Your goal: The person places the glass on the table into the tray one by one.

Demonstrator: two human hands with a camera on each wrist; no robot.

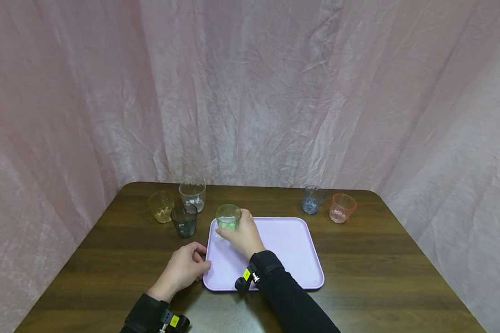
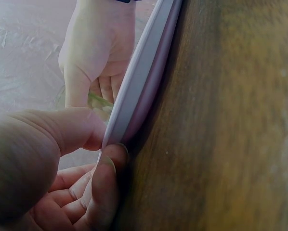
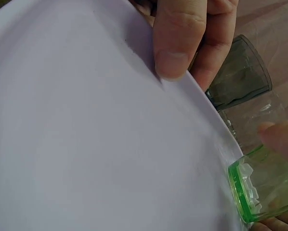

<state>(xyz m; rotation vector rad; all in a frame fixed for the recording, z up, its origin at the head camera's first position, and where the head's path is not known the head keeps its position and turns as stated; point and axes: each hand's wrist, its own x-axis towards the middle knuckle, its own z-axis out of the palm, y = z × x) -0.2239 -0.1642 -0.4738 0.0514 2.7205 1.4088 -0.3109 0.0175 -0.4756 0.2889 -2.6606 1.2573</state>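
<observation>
A pale lilac tray (image 1: 281, 249) lies on the wooden table. At its left edge my left hand (image 1: 182, 266) pinches the rim, thumb on top and fingers underneath, as the left wrist view shows at the tray rim (image 2: 139, 82). My right hand (image 1: 246, 236) holds a green glass (image 1: 228, 217) by its side, over the tray's far left corner. In the right wrist view the base of the green glass (image 3: 245, 192) is right at the tray's surface near the edge. A dark grey glass (image 1: 185, 221) stands just left of the tray.
Behind the dark glass are a yellow glass (image 1: 161, 207) and a clear glass (image 1: 193, 196). Beyond the tray's far right corner stand a blue glass (image 1: 312, 200) and a pinkish-orange glass (image 1: 342, 208). A pink curtain (image 1: 250, 92) hangs behind the table (image 1: 371, 268).
</observation>
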